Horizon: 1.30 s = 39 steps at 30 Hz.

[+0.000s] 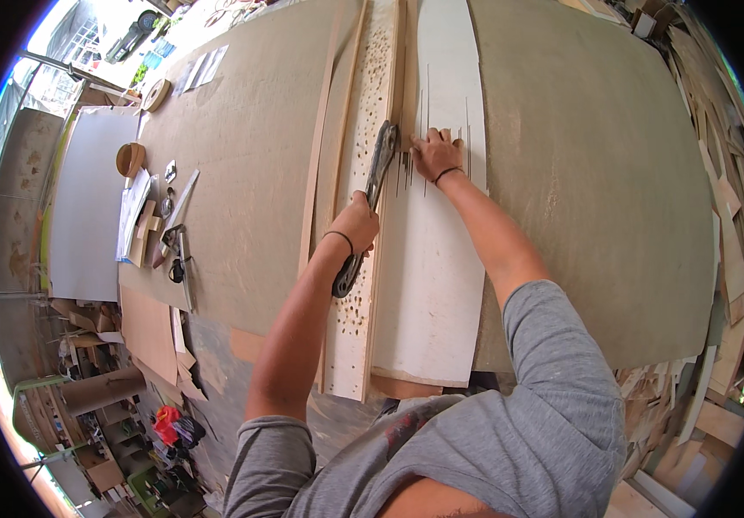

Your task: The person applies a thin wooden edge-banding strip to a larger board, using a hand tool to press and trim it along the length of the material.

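Note:
My left hand point(358, 223) is closed around a long black and grey hand tool point(379, 160), whose exact kind I cannot make out. The tool lies slantwise over a pale narrow board dotted with many small holes point(355, 306), its far end by the board's right edge. My right hand point(438, 156) rests on the white panel point(428, 285) to the right, fingers bent and drawn together. Thin dark straight strands point(469, 138), like wires or rods, run lengthwise on the panel around and under those fingers. What the fingertips hold is hidden.
A large brown sheet surface point(596, 173) lies beneath. On its left are a tape roll point(155, 95), a brown ring-shaped roll point(130, 159), papers point(134, 203) and a hand saw point(180, 203). Stacked wood offcuts point(717, 155) line the right side. Shelving point(100, 432) stands lower left.

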Each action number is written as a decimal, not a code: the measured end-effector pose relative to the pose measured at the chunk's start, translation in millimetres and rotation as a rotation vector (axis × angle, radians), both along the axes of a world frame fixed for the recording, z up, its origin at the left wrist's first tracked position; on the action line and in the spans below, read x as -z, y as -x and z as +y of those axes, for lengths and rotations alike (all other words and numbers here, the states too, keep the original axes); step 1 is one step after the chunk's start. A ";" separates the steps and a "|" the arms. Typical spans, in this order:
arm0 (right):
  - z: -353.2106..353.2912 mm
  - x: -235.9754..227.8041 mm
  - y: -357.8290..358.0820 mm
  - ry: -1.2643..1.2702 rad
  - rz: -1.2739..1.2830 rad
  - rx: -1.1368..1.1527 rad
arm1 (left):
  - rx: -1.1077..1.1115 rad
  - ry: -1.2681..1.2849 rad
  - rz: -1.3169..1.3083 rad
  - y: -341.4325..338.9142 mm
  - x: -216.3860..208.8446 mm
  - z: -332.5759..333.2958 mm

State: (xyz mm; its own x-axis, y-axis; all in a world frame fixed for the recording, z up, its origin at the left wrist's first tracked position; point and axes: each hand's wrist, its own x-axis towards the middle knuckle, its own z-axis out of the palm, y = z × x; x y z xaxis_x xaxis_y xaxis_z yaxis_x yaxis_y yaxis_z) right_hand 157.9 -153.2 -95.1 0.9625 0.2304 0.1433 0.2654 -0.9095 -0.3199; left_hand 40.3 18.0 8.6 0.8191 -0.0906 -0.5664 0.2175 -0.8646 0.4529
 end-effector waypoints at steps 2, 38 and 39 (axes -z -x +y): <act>-2.0 1.2 -1.2 0.002 -0.006 0.007 | 0.021 -0.025 -0.021 -2.3 1.0 -1.6; -0.5 1.6 -4.0 -0.069 0.017 0.041 | -0.213 0.144 0.031 0.1 -10.3 -13.1; -0.8 1.1 -4.2 -0.067 -0.006 0.044 | -0.214 0.149 0.033 -0.1 -11.3 -13.9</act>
